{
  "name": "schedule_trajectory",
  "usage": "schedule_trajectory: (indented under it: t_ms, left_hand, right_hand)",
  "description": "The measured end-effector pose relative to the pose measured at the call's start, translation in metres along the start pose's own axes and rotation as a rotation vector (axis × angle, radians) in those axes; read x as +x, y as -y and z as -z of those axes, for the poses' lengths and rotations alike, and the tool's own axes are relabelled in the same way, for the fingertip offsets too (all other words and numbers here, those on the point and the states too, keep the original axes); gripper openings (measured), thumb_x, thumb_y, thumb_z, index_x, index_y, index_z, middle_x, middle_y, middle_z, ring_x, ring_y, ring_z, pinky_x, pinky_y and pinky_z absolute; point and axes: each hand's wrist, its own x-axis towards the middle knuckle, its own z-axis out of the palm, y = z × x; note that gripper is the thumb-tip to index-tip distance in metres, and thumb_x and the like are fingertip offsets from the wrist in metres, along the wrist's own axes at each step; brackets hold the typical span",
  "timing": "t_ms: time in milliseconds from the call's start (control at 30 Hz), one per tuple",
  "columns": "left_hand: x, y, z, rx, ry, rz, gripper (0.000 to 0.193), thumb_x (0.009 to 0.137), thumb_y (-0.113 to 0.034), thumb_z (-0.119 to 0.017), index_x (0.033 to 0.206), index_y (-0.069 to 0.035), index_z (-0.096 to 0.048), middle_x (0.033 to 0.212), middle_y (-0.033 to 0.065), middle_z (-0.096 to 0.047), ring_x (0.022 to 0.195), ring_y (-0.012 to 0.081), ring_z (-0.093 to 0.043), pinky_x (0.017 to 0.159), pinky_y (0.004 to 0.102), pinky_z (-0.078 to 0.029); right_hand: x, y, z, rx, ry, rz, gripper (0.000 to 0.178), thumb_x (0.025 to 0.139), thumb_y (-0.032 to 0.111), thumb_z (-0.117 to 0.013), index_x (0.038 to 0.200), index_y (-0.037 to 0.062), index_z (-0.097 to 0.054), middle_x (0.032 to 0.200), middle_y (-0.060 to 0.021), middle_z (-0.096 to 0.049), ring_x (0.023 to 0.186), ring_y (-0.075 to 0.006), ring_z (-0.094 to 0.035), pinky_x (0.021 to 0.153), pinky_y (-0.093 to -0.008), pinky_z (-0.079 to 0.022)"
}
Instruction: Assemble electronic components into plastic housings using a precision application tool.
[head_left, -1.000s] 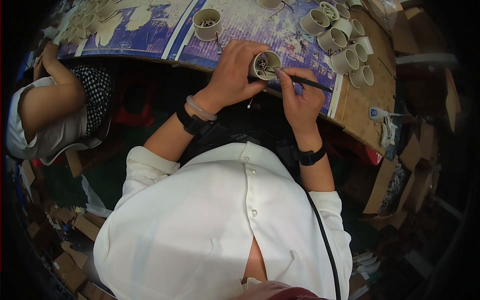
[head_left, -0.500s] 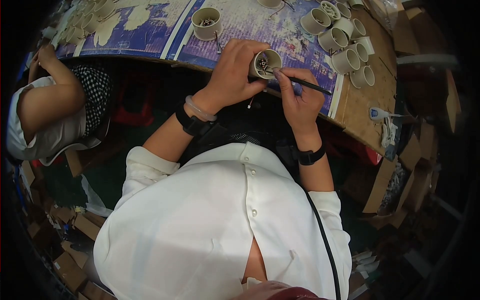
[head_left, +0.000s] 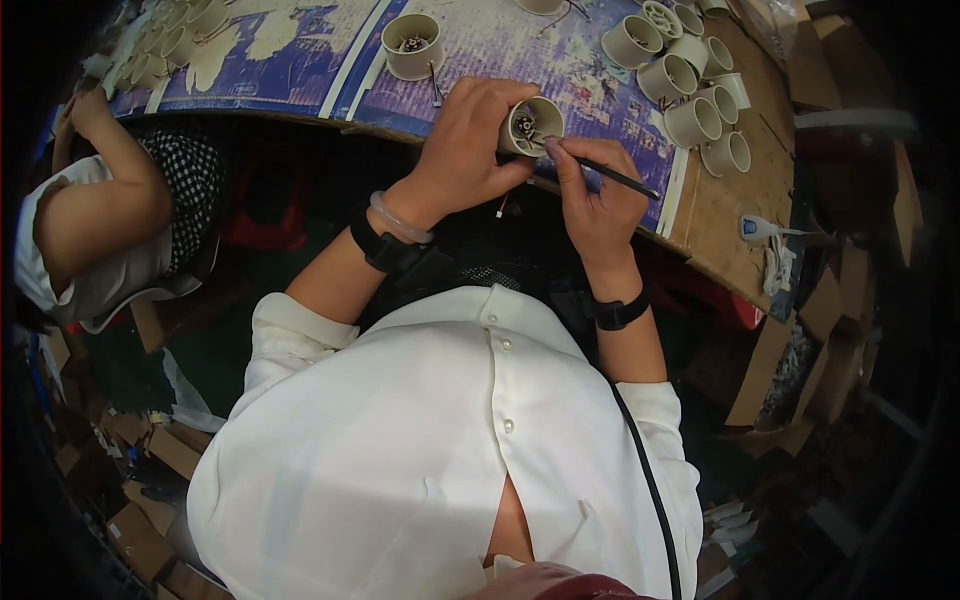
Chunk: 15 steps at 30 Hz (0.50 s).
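My left hand (head_left: 462,145) is wrapped round an off-white plastic cup-shaped housing (head_left: 549,115), held at the table's near edge with its opening tilted toward me. Inside sits a small dark round part with thin wires. Between thumb and fingers, my right hand (head_left: 607,200) pinches a slim black tool (head_left: 622,178), its tip reaching into the mouth of the housing. Whether the tool is tweezers or a driver I cannot tell. A small white connector (head_left: 500,212) dangles below the housing. Farther left stands a similar housing (head_left: 412,65), with wires trailing from it.
Several off-white housings (head_left: 692,122) crowd the right of the table (head_left: 725,225). A white squeeze bottle (head_left: 755,228) with a thin nozzle lies at the right edge. Another person (head_left: 105,205) sits at the left, near more housings (head_left: 180,45). Cardboard boxes (head_left: 765,370) stand at the lower right.
The outer end of the black tool has dipped slightly in my right hand. My left hand and the housing stay almost still. The other person's arm has shifted a little.
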Motion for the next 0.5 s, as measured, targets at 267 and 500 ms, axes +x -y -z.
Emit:
schedule_trajectory:
  t_ms: [267, 500]
  left_hand:
    - [-0.0014, -0.0002, -0.0003, 0.020, -0.018, 0.004, 0.071, 0.060, -0.009, -0.078, 0.125, -0.007, -0.050, 0.114, 0.0110, -0.059, 0.103, 0.0332, -0.053, 0.090, 0.0407, -0.043]
    - [-0.0023, -0.0009, -0.0011, 0.031, -0.038, -0.006, 0.071, 0.060, -0.009, -0.079, 0.124, -0.007, -0.049, 0.115, 0.0108, -0.059, 0.104, 0.0332, -0.054, 0.091, 0.0408, -0.042]
  right_hand:
    - [0.0000, 0.0055, -0.0042, -0.077, -0.021, 0.058, 0.011, 0.082, 0.002, -0.074, 0.089, 0.0019, -0.066, 0.083, -0.0106, -0.068, 0.073, -0.0214, -0.065, 0.067, -0.0291, -0.050]
    - [0.0037, 0.0084, -0.0066, -0.102, -0.047, 0.046, 0.013, 0.080, 0.003, -0.075, 0.087, 0.0027, -0.065, 0.080, -0.0095, -0.065, 0.069, -0.0260, -0.062, 0.060, -0.0324, -0.049]
